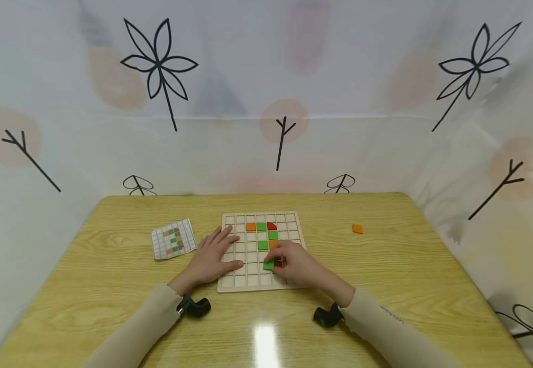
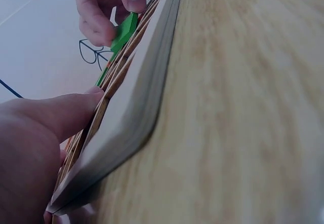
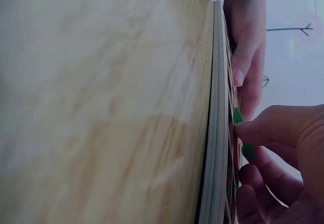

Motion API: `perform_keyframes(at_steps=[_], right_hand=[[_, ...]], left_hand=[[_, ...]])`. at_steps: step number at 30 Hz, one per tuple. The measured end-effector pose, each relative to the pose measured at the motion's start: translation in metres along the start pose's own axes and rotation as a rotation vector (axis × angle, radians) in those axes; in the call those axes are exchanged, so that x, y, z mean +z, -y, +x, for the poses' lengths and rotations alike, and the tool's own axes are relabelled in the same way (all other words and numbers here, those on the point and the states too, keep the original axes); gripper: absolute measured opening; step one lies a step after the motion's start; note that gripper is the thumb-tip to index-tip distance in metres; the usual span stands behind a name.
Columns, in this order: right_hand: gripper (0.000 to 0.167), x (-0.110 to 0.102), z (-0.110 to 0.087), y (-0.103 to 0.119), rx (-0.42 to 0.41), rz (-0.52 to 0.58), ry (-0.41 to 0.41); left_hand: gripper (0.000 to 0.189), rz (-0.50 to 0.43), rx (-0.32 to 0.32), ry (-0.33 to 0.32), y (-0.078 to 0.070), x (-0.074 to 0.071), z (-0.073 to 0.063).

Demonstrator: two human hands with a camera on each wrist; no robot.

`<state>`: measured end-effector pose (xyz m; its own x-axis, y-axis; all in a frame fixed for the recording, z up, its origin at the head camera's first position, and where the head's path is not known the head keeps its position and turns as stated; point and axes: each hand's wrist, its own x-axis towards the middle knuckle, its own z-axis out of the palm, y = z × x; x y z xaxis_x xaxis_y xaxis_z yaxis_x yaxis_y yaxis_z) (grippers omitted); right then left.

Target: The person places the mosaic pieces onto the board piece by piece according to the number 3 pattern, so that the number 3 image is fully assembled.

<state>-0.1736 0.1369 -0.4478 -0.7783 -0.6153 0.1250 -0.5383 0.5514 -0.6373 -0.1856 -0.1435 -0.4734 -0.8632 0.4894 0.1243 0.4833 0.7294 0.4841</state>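
A wooden grid board (image 1: 252, 280) lies on the table, its square cells framed by thin ridges. My left hand (image 1: 208, 259) rests on the board's left side with fingers spread. Between thumb and fingers, my right hand (image 1: 297, 263) pinches a green square tile (image 1: 268, 266), which looks tilted over a cell in the left wrist view. A red piece (image 1: 278, 264) shows just right of that tile, partly hidden by the fingers. Farther up sit an orange tile (image 1: 250, 227), a red rounded tile (image 1: 271, 226), several green tiles (image 1: 263, 245) and another orange tile (image 1: 273, 244).
Left of the board lies a pattern card (image 1: 173, 240) printed with a coloured grid. A loose orange tile (image 1: 357, 229) is on the table (image 1: 386, 286) to the right. Patterned white cloth (image 1: 229, 153) hangs behind and at both sides.
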Motion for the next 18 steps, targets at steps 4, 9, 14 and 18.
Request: perform_keyframes(at_steps=[4,9,14,18], right_hand=[[0.02,0.0011,0.001,-0.0003,-0.007,-0.029,0.009],[0.02,0.0017,0.0017,-0.0019,0.012,-0.02,0.021],[0.018,-0.0002,0.0032,-0.0009,0.024,-0.006,0.041],[0.017,-0.0014,0.0044,-0.0006,0.034,0.018,0.058]], left_hand=[[0.071,0.001,-0.004,0.004,-0.0001,0.0004,0.0005],[0.07,-0.001,-0.004,0.002,0.0008,0.0017,0.0006],[0.07,-0.005,0.002,-0.002,0.0,0.0002,-0.0001],[0.069,-0.003,0.003,-0.002,0.0003,0.0004,-0.0002]])
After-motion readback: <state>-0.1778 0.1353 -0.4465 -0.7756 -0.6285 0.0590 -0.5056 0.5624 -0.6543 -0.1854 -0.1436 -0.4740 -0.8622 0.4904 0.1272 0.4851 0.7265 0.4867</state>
